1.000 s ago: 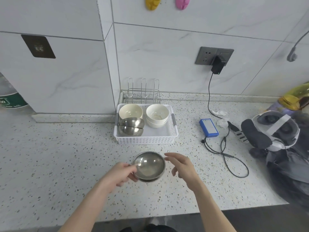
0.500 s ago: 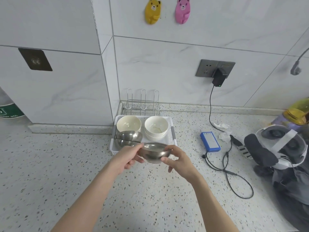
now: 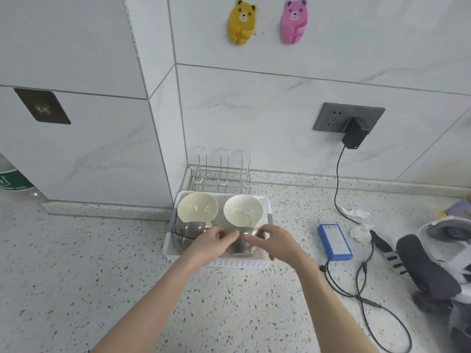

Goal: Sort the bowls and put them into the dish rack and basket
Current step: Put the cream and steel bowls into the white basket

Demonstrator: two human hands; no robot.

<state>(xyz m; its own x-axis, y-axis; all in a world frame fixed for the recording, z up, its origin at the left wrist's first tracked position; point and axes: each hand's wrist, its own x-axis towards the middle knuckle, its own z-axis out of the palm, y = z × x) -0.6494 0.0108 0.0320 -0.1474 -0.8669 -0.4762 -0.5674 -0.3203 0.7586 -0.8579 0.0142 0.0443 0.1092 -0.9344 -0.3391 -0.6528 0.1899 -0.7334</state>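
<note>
Your steel bowl (image 3: 240,244) sits between both hands, left hand (image 3: 212,242) and right hand (image 3: 276,242) clasping its sides over the white basket's (image 3: 239,263) near right corner. It looks light, rigid and slick, so grip at the rim; stacked steel bowls (image 3: 190,231) lie just left of your hands.

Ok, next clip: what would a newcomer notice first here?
Both hands, left and right, hold a steel bowl over the front right of the white basket, mid-counter. Behind it sit two pale bowls, with steel bowls at front left and an empty wire rack by the wall. Two bear hooks, yellow and pink, brighten the tiles above.
</note>
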